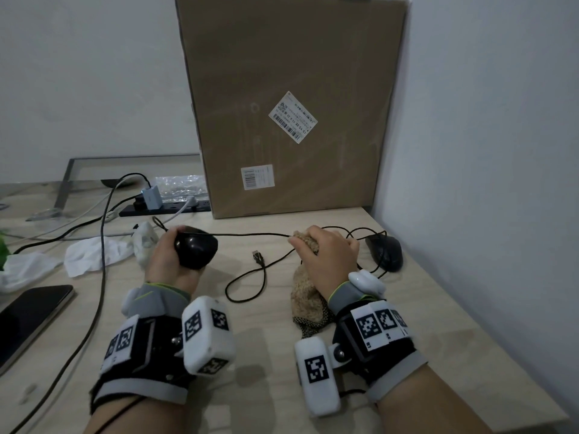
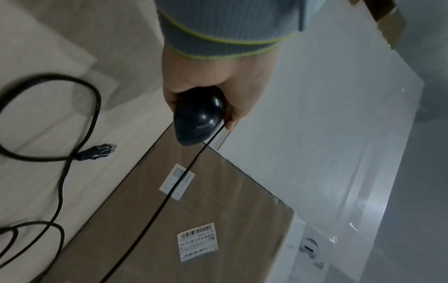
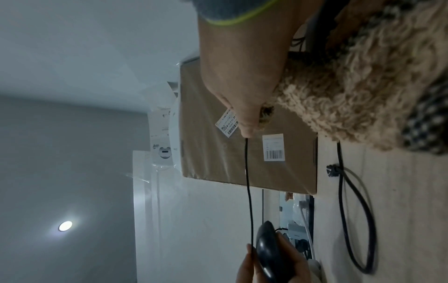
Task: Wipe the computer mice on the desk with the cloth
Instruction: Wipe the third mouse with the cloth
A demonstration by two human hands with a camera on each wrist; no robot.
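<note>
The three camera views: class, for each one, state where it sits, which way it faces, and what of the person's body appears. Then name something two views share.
Head: worn high, looking down at the desk; both forearms visible.
Left wrist: looks along the left hand gripping a black mouse.
Right wrist: looks along the right hand holding the cloth.
Shared: the cardboard box.

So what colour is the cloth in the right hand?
Beige-tan and fluffy, with a dark checked backing; the cloth shows best in the right wrist view.
</note>
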